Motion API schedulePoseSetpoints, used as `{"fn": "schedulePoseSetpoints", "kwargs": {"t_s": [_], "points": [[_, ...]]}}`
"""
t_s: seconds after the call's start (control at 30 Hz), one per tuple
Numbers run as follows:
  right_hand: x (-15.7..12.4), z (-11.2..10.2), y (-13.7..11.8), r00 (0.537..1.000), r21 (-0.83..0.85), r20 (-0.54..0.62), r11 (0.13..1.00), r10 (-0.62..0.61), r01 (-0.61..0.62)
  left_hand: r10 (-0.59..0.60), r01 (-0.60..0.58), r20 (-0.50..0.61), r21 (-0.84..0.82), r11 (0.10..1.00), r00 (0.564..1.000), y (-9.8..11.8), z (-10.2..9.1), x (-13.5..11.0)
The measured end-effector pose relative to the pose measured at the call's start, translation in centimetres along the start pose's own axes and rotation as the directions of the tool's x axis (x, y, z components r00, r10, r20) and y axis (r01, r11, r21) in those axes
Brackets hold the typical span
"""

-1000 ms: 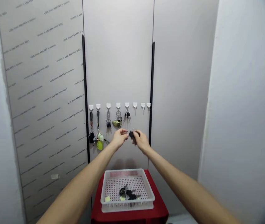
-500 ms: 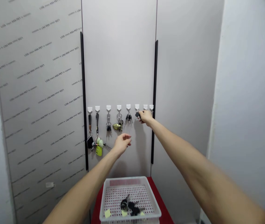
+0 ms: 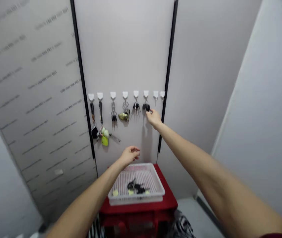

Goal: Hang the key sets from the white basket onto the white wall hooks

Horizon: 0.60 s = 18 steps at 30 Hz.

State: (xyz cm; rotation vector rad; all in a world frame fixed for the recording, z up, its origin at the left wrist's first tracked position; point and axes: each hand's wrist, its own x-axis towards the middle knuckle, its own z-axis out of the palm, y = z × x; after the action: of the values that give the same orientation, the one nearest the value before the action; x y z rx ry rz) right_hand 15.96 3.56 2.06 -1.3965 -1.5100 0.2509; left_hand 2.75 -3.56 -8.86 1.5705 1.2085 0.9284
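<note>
A row of white wall hooks (image 3: 124, 95) runs across the grey cabinet door. Key bunches hang from the left ones. My right hand (image 3: 153, 117) reaches up to a black key bunch (image 3: 145, 106) that hangs on the sixth hook, fingertips touching it from the lower right. The two hooks to its right are bare. My left hand (image 3: 130, 154) hovers lower, fingers loosely curled with nothing in them, above a white perforated basket (image 3: 155, 180). The basket holds black keys (image 3: 137, 187) and small yellow tags.
The basket rests on a red stool (image 3: 165, 206) against the cabinet. A film-covered panel (image 3: 31, 99) stands to the left and a plain white wall (image 3: 267, 115) to the right. Black vertical handles (image 3: 168, 79) flank the door.
My right hand carried the black key bunch up from in front of my chest to the sixth hook, where it now hangs. My left hand let go and dropped toward the basket.
</note>
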Motion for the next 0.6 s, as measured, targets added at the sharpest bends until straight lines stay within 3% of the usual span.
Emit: {"fn": "schedulePoseSetpoints", "kwargs": {"t_s": [0.1,0.2,0.23,0.3,0.37,0.4,0.5,0.6], "points": [[-6.9,1.7,3.7,1.0,-0.112,0.009,0.993,-0.024,0.025,-0.017,0.016,0.006,0.083,0.996,1.0,-4.9,0.6,-1.2],[-15.1,3.7,7.6,0.965,-0.101,0.261,0.995,0.009,0.019,-0.061,0.065,-0.024,0.241,0.968,0.998,-9.3,0.9,-2.6],[-17.3,4.2,8.8,0.94,-0.107,0.34,0.994,0.022,0.016,-0.08,0.085,-0.029,0.29,0.953,0.996,-10.3,0.9,-3.0],[-20.0,5.1,10.7,0.832,-0.146,0.553,0.988,0.033,0.058,-0.105,0.103,-0.016,0.389,0.916,0.994,-11.4,0.8,-3.5],[-20.6,5.6,11.7,0.743,-0.195,0.666,0.977,0.065,0.089,-0.104,0.087,0.006,0.507,0.858,0.995,-11.5,0.6,-3.7],[-20.4,5.8,11.9,0.721,-0.223,0.687,0.971,0.092,0.089,-0.101,0.075,0.016,0.56,0.825,0.995,-11.5,0.6,-3.7],[-19.3,6.2,11.9,0.68,-0.258,0.719,0.964,0.146,0.066,-0.108,0.08,0.005,0.635,0.769,0.994,-11.3,0.6,-3.5],[-18.9,6.7,11.7,0.662,-0.194,0.742,0.979,0.105,0.062,-0.11,0.107,-0.034,0.623,0.775,0.993,-11.5,0.7,-3.2]]}}
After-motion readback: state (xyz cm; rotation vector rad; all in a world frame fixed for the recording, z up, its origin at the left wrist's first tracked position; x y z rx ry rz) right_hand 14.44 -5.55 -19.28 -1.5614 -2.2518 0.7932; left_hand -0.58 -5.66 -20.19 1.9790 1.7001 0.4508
